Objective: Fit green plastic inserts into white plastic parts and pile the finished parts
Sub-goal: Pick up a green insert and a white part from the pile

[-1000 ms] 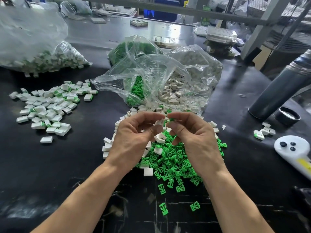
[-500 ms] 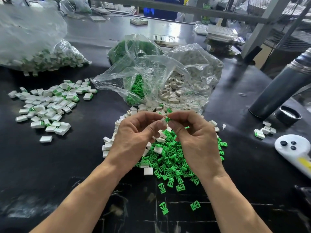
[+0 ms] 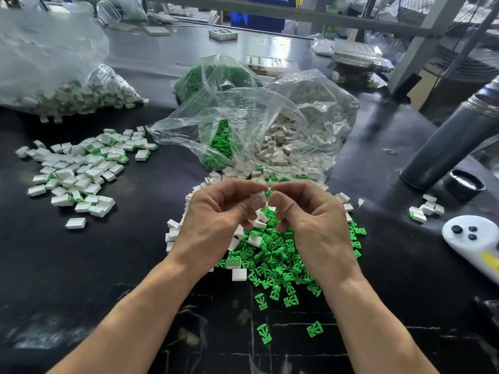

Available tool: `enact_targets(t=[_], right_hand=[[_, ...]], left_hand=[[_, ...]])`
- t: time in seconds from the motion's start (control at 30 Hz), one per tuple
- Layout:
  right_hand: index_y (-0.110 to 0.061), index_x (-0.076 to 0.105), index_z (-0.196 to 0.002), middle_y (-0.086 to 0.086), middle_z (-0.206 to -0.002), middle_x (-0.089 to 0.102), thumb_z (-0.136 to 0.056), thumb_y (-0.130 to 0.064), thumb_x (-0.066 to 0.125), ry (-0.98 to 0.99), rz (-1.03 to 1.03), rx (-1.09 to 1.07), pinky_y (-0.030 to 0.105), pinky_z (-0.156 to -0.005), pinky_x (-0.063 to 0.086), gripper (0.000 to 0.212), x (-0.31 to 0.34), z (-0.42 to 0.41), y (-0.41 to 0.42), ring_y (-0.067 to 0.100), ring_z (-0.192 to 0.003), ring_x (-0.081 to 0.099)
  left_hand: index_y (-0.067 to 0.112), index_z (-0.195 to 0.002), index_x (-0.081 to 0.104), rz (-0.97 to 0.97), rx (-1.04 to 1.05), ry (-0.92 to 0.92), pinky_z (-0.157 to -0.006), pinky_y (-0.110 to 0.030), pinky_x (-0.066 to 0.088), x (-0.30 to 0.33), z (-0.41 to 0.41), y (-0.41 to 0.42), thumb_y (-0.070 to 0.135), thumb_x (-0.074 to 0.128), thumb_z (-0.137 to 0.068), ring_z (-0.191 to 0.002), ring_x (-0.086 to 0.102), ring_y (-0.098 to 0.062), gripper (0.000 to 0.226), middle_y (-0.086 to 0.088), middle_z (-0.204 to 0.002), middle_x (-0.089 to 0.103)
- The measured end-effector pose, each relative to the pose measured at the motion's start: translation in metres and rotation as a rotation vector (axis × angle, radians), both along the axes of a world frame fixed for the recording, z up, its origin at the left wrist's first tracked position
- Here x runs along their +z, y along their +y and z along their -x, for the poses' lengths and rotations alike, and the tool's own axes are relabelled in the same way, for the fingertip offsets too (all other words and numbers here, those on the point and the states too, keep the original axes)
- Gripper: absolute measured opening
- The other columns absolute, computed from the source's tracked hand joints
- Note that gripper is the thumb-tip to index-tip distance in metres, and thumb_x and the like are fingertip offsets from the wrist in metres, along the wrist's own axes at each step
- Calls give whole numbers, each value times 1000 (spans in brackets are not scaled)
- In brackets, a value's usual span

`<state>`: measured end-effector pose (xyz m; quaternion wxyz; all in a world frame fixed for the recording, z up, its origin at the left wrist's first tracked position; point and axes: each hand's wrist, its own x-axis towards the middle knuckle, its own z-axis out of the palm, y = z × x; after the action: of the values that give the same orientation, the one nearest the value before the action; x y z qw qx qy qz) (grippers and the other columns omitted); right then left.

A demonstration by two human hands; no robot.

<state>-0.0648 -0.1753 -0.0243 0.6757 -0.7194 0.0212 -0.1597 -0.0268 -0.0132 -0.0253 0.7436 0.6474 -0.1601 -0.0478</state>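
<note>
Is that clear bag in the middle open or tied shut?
Open. The clear bag's mouth gapes toward the hands, and white parts spill from it onto the table.

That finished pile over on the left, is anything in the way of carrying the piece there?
Nothing visible. Bare dark table lies between the left hand, which pinches the white part, and the finished pile.

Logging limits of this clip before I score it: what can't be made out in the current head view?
- How far the green insert sits in the white part: head view, fingertips of the left hand and right hand cover the joint.
- Top of the grey bottle: cut off by the right edge.
- Contents of the large bag on the left: blurred by the plastic and cut by the left edge.
</note>
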Motion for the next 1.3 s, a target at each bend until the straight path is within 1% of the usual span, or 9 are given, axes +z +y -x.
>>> enact_targets(t=[0.1, 0.23, 0.33, 0.47, 0.7, 0.87, 0.97, 1.1, 1.3], right_hand=[[-23, 76, -93, -3, -81, 75, -92, -18, 76, 1, 44, 15, 22, -58, 53, 4, 0, 1, -1, 8, -67, 64], [-26, 74, -95, -9, -83, 74, -93, -18, 75, -36, 198, -14, 19, -63, 52, 9, 1, 3, 2, 4, -67, 64], [-23, 74, -96, -11, -82, 71, -94, -16, 75, -53, 294, -34, 18, -65, 50, 7, 2, 4, 3, 4, -68, 63], [-18, 73, -97, -10, -85, 69, -94, -14, 75, -79, 425, -53, 21, -67, 51, 5, 3, 5, 3, 7, -76, 64], [-17, 72, -95, -9, -88, 68, -93, -12, 75, -101, 513, -69, 13, -68, 48, 7, 4, 7, 6, 8, -81, 63], [-17, 73, -95, -10, -87, 68, -93, -12, 75, -81, 520, -54, 10, -68, 44, 6, 6, 7, 6, 5, -80, 62], [-18, 74, -93, -13, -81, 66, -93, -11, 75, -72, 494, -51, 12, -65, 42, 6, 6, 8, 7, 3, -71, 58], [-18, 74, -91, -16, -75, 64, -93, -14, 76, -37, 471, -38, 12, -60, 40, 4, 5, 9, 5, 2, -64, 57], [-26, 77, -87, -18, -76, 72, -90, -11, 78, -42, 298, -92, 14, -59, 48, 15, 3, 8, 11, 2, -65, 65]], left_hand=[[8, -105, 77, -5, 5, -3, -63, -22, 55, 1, 1, 0, 1, 72, -88, -68, 64, -15, 19, -6, -84, 75], [5, -103, 76, 24, 43, 37, -63, -24, 58, 2, 1, 0, 12, 77, -83, -67, 65, -18, 21, -10, -81, 75], [3, -100, 76, 17, 68, 48, -62, -25, 58, 1, 0, -1, 17, 78, -78, -66, 67, -19, 26, -11, -81, 76], [6, -96, 78, -39, 90, -12, -62, -23, 57, -1, 0, 0, 2, 77, -85, -65, 69, -17, 12, -9, -80, 77], [13, -89, 79, -118, 106, -98, -62, -21, 57, 4, 2, 2, -7, 75, -85, -62, 66, -14, 20, -8, -77, 76], [14, -88, 78, -172, 99, -116, -61, -21, 55, 5, 2, 3, -9, 74, -85, -61, 65, -11, 23, 0, -72, 74], [14, -87, 78, -179, 99, -139, -59, -18, 53, 4, 2, 3, -12, 72, -85, -59, 63, -6, 27, 4, -69, 73], [16, -87, 78, -217, 82, -161, -62, -14, 52, 3, 3, 1, -16, 69, -85, -63, 65, -1, 34, 10, -74, 74], [13, -88, 78, -143, 122, -123, -59, -20, 54, 2, 3, -1, -9, 73, -86, -61, 65, -11, 23, -2, -72, 75]])
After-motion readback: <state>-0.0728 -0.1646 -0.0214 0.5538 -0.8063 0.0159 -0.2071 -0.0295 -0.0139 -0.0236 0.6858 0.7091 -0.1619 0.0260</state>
